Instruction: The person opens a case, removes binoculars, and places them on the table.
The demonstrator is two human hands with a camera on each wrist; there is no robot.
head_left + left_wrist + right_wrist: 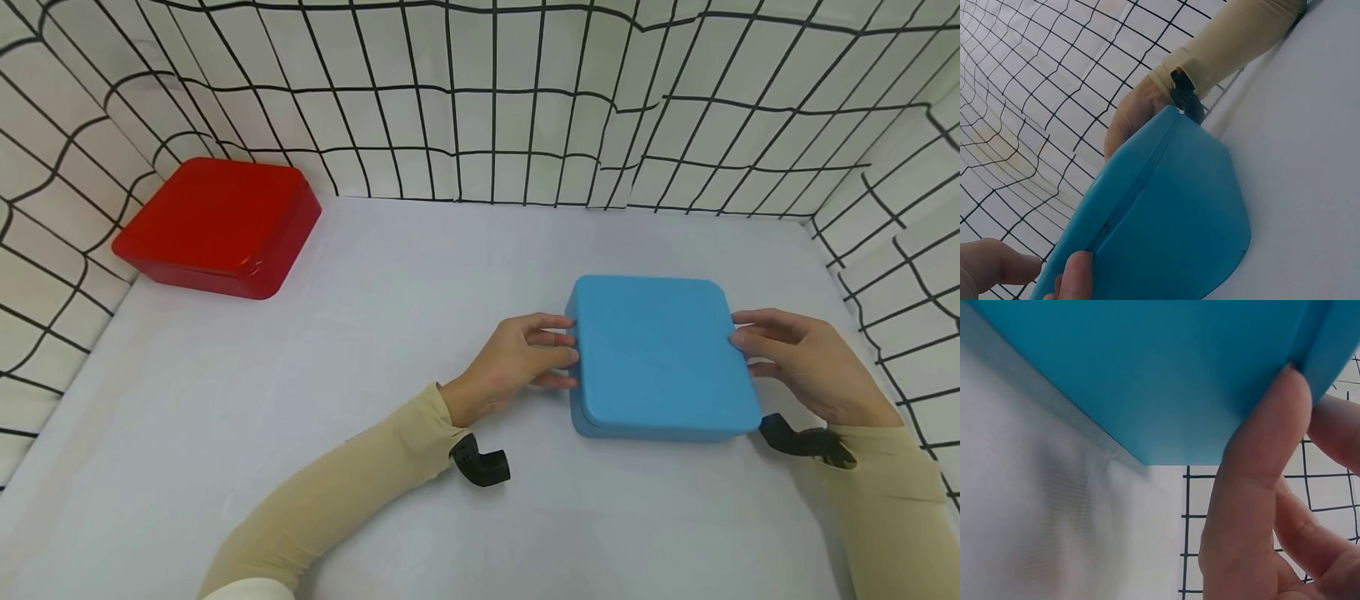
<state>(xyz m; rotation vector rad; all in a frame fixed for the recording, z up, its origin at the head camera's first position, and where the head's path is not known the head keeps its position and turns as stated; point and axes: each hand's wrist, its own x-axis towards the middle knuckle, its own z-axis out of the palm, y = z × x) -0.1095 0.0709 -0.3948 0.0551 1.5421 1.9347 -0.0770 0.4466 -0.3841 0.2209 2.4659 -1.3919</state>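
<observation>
"Where does the blue box (663,358) lie?"

"Right of centre on the white bench (375,333), between the person's left hand (517,358) and right hand (806,362)."

"And the grip on each side?"

"Fairly open, fingers parted and only loosely bent. The left fingertips touch its left side, the right ones its right side, by the lid seam."

"Anything else?"

"A red box (213,221), well apart at far left, near the wire grid (495,90)."

head vw: above, fwd/dn; wrist vws: nr (share box (663,358))
</observation>
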